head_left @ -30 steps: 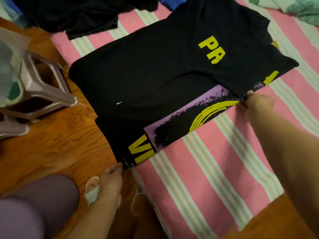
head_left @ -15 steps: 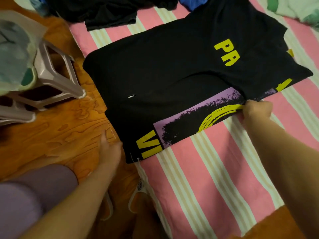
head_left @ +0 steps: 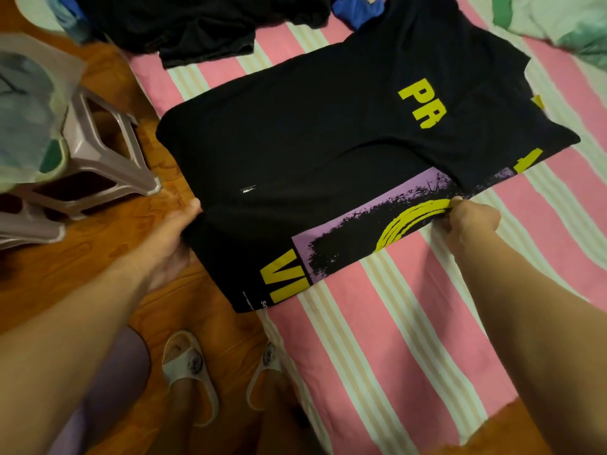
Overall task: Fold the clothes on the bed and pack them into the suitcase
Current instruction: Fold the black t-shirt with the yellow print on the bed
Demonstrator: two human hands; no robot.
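A black T-shirt (head_left: 328, 152) with yellow letters and a purple print lies partly folded on the pink striped bed sheet (head_left: 410, 339). My right hand (head_left: 471, 221) pinches the shirt's near edge at the yellow circle print. My left hand (head_left: 174, 238) grips the shirt's left edge where it hangs over the side of the bed. No suitcase is in view.
More dark clothes (head_left: 197, 31) and a blue garment (head_left: 356, 9) lie at the far end of the bed, pale green cloth (head_left: 558, 24) at far right. A plastic stool (head_left: 92, 159) stands on the wooden floor at left. My sandalled feet (head_left: 190, 372) are below.
My left hand rose from the shirt's lower corner to its left edge and took hold there. My right hand kept its pinch on the near edge.
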